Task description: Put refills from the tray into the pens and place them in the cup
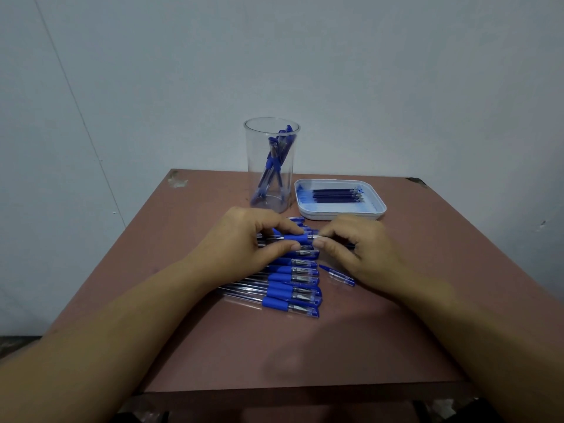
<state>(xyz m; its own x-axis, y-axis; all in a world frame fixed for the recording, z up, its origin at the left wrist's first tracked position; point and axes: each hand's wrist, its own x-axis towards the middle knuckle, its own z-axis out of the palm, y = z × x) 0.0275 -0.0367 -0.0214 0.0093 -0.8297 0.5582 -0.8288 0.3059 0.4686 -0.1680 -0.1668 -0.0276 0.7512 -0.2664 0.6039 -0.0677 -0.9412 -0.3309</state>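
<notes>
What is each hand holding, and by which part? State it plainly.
One clear plastic pen with a blue rubber grip: the left hand pinches it at the blue grip, and the right hand pinches its tip end.

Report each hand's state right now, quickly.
Left hand: pinching the clear plastic pen with the blue rubber grip at that grip.
Right hand: pinching the same pen's tip end.
</notes>
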